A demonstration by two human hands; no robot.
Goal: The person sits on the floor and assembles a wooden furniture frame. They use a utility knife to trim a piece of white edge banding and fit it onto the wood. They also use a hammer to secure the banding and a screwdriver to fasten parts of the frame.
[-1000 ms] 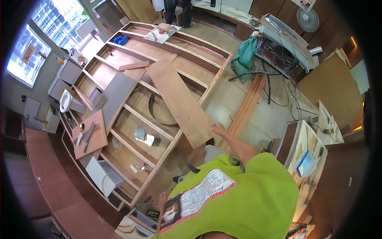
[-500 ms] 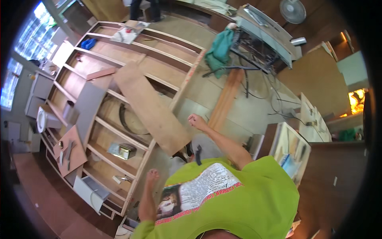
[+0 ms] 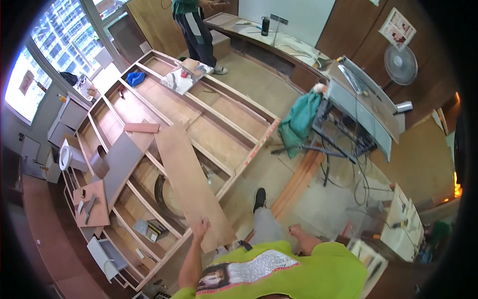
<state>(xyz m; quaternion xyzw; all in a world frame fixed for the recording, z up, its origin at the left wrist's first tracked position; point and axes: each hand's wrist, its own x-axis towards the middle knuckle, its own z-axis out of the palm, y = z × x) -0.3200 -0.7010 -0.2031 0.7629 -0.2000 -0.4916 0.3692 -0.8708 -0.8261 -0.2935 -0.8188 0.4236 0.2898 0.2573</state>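
Observation:
A long brown plank (image 3: 191,184) lies diagonally across a big wooden cabinet frame (image 3: 249,114) that rests flat on the floor. My left hand (image 3: 200,228) reaches forward and its fingers rest on the plank's near left edge. My right hand (image 3: 295,231) hangs beside my grey trouser leg, apart from the plank, with its fingers curled and nothing visible in it. My black shoe (image 3: 259,198) stands on the floor just right of the plank's near end.
Another person (image 3: 191,25) stands at the frame's far end. A metal work table with a green cloth (image 3: 298,119) and trailing cables stands to the right, with a fan (image 3: 401,65) behind it. A wooden beam (image 3: 298,182) lies on the floor. Small boards and tools sit in the frame's left compartments.
My left arm has come forward and its hand now reaches the plank's near end. My right hand has left the plank and dropped beside my leg. The view has tilted up.

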